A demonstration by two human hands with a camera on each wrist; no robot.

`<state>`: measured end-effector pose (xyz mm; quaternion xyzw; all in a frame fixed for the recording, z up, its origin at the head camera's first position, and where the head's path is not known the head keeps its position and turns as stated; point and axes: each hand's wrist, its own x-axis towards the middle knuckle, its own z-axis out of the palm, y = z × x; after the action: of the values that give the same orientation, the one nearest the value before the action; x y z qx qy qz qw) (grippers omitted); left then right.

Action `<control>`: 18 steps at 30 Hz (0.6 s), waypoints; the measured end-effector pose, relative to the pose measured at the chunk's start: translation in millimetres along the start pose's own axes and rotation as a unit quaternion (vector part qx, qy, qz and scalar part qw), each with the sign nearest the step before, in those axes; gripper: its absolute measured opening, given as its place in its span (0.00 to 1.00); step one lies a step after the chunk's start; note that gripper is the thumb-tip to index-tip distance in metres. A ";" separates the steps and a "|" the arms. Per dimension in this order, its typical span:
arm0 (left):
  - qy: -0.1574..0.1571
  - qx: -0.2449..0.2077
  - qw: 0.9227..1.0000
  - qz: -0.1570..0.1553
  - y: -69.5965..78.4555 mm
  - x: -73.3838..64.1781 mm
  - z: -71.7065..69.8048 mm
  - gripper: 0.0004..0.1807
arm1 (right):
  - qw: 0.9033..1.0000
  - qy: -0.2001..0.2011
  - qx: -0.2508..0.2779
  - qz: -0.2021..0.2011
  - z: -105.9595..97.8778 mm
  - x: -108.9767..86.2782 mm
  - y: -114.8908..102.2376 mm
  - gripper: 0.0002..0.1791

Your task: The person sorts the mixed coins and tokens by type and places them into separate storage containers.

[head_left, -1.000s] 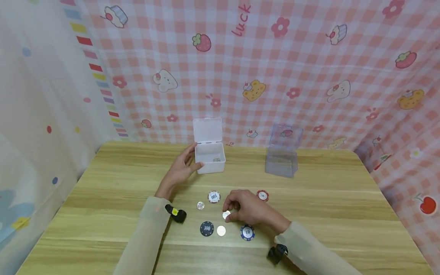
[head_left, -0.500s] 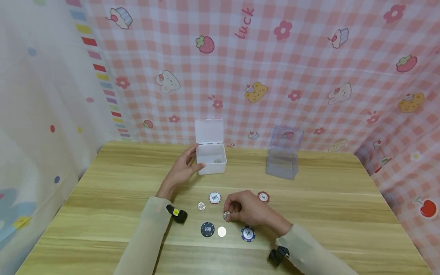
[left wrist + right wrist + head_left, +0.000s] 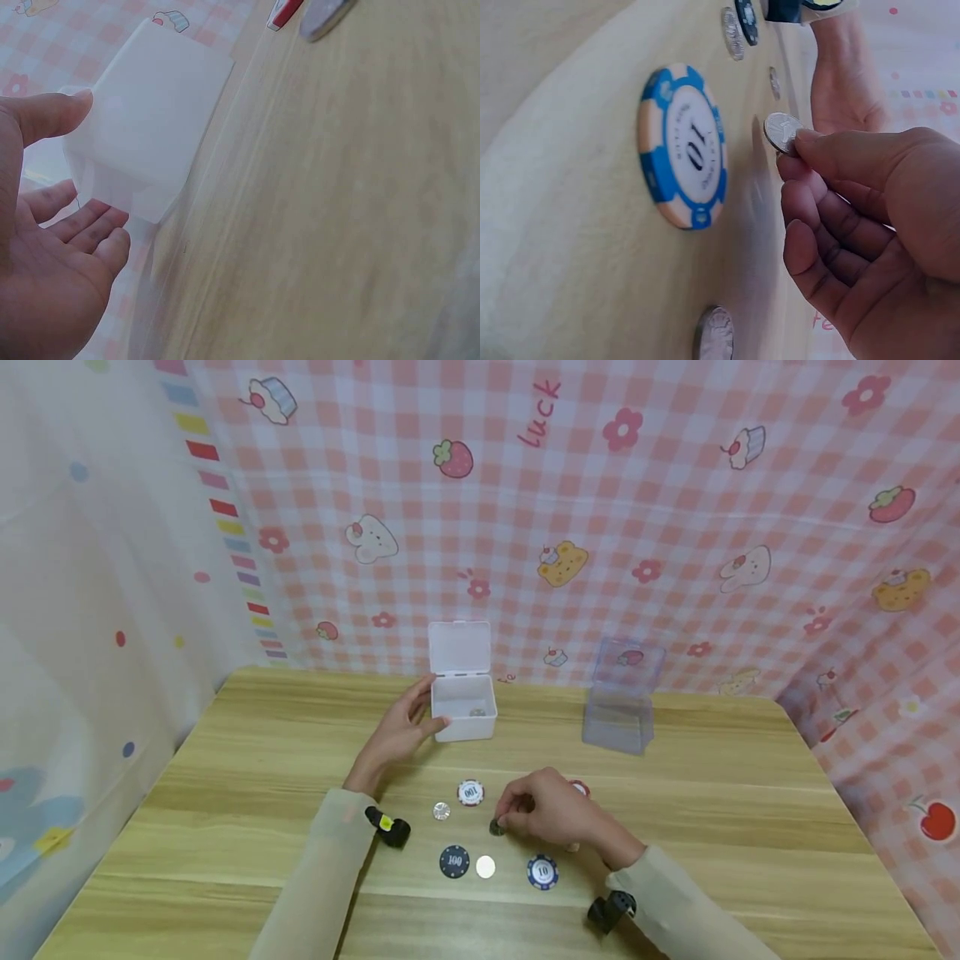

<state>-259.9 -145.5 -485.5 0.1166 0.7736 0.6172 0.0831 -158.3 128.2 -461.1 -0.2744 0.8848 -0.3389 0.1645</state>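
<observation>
My left hand (image 3: 396, 732) holds the left side of an open-lidded white plastic box (image 3: 465, 728), thumb at the front and fingers along the side. A small shiny coin (image 3: 477, 712) lies inside the box. Over the table, my right hand (image 3: 553, 810) pinches a silver coin (image 3: 782, 132) between thumb and index finger. The other right fingers are loosely curled. Beside and below that hand lie a blue-and-white poker chip marked 10 (image 3: 684, 146), a silver coin (image 3: 441, 811), a bright round coin (image 3: 485, 867) and another coin (image 3: 715, 334).
A black 100 chip (image 3: 454, 862) and a white-and-red 100 chip (image 3: 471, 792) lie nearby on the wooden table (image 3: 300, 718). A red chip (image 3: 579, 787) is partly hidden behind my right hand. At the back right stands a clear box (image 3: 618, 718) with its lid up.
My right hand has lifted slightly with the pinched coin, which has tilted and looks darker. A coin under that hand has come partly into view. My left hand stays at the box.
</observation>
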 end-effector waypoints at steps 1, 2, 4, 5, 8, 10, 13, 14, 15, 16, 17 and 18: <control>0.001 0.002 1.000 0.001 0.1 -0.5 -0.2 0.45 | 1.000 0.003 0.005 0.006 -0.7 0.6 0.0 0.07; 0.001 0.004 1.000 0.003 0.4 -1.3 -0.4 0.45 | 1.000 0.008 0.010 0.012 -1.4 1.0 -0.1 0.07; 0.002 0.008 1.000 0.008 1.3 -2.7 -0.4 0.45 | 0.999 0.018 0.020 0.023 -3.0 2.1 -0.3 0.07; 0.002 0.009 1.000 0.011 2.1 -3.2 -0.2 0.45 | 0.999 0.024 0.027 0.026 -4.0 2.5 -0.5 0.07; 0.002 0.005 1.000 0.010 6.2 -4.6 0.5 0.45 | 0.997 0.047 0.044 0.031 -7.9 4.0 -2.1 0.07; 0.004 0.006 1.000 0.010 7.0 -4.3 1.0 0.44 | 0.996 0.066 0.053 0.034 -11.1 5.5 -3.5 0.06; 0.006 0.006 1.000 0.013 3.3 -2.1 1.0 0.44 | 0.992 0.098 0.067 0.044 -15.9 9.0 -5.8 0.05; 0.007 0.006 1.000 0.013 3.6 -2.0 1.1 0.44 | 0.990 0.108 0.073 0.052 -17.3 10.3 -6.5 0.04; 0.007 0.006 1.000 0.012 3.3 -1.8 1.1 0.44 | 0.988 0.118 0.081 0.058 -18.9 11.7 -7.7 0.04; 0.007 0.005 1.000 0.012 3.2 -1.8 1.1 0.44 | 0.986 0.128 0.089 0.064 -20.5 13.2 -8.9 0.03; 0.006 0.004 1.000 0.013 2.7 -1.5 0.8 0.44 | 0.983 0.136 0.098 0.071 -22.0 14.8 -10.2 0.03; 0.006 0.003 1.000 0.013 2.1 -1.3 0.5 0.44 | 0.981 0.144 0.105 0.076 -23.6 16.5 -11.7 0.02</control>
<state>-258.3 -145.0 -483.7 0.1234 0.7743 0.6167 0.0700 -178.3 123.1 -437.8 -0.1356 0.8770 -0.4524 0.0887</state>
